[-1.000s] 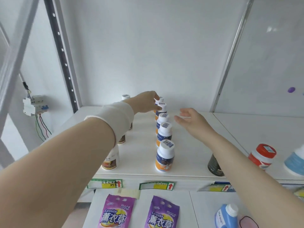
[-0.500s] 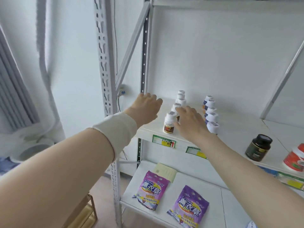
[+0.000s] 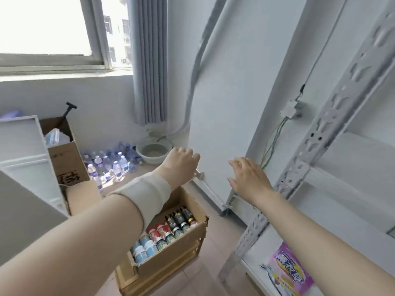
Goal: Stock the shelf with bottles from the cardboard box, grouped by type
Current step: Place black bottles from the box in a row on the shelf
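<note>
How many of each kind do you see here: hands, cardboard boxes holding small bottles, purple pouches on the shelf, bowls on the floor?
Hands: 2 (left hand, right hand, both holding nothing)
Cardboard box with small bottles: 1
Purple pouch: 1
Bowl: 1
Total: 5
</note>
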{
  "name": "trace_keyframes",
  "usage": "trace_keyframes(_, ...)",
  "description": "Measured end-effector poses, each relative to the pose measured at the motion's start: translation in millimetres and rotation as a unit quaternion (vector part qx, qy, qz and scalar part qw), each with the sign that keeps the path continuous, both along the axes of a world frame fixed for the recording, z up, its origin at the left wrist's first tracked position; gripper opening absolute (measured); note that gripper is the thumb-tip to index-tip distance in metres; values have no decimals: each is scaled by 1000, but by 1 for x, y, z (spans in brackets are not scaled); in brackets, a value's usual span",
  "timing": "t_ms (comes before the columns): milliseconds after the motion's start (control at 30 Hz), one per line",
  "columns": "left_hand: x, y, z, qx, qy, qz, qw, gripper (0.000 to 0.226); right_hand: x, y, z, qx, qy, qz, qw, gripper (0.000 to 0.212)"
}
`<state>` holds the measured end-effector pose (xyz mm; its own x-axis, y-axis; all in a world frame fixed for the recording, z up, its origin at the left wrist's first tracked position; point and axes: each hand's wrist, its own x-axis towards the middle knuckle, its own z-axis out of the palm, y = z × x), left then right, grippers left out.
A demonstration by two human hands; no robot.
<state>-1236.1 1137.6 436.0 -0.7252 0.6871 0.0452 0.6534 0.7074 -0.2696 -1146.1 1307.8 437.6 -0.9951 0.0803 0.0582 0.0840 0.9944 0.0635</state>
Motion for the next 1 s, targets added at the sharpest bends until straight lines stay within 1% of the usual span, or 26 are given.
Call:
trace_keyframes(133, -47, -64, -75, 3, -95, 90, 991, 42, -65, -40, -68, -8, -87, 39, 995, 51)
trace_keyframes(267, -81, -87, -149, -2, -180, 159, 971, 45, -116, -51, -140, -15, -165, 70, 984, 51)
trace_keyframes(367, -103, -85, -209, 17, -261, 206, 943, 44, -154, -44, -198, -12, -234, 92, 968, 52)
trace_keyframes(467, -117, -75, -272, 52, -340, 270, 899, 43, -189, -32, -258, -20, -293, 104, 950, 49)
trace_keyframes(533, -123, -67, -312, 63, -393, 308, 864, 43, -206, -25, -296, -26, -337, 107, 935, 46)
trace_keyframes(600, -124, -58, -349, 85, -447, 352, 818, 43, -219, -19, -332, -28, -380, 116, 917, 45)
trace_keyframes(633, -126, -52, -367, 102, -470, 375, 792, 43, -227, -16, -350, -29, -393, 122, 911, 47)
trace_keyframes(733, -132, -33, -414, 166, -535, 442, 700, 43, -254, -11, -402, -41, -424, 121, 897, 54)
trace_keyframes(800, -142, -22, -448, 215, -554, 476, 649, 46, -277, -11, -436, -55, -425, 127, 895, 62)
trace_keyframes(867, -158, -12, -477, 276, -567, 510, 585, 51, -301, -13, -466, -65, -418, 136, 896, 68)
trace_keyframes(900, -168, -8, -491, 305, -565, 525, 559, 54, -313, -14, -481, -64, -408, 143, 899, 70)
trace_keyframes(1000, -194, 2, -526, 377, -548, 554, 500, 58, -342, -14, -515, -30, -398, 179, 899, 75)
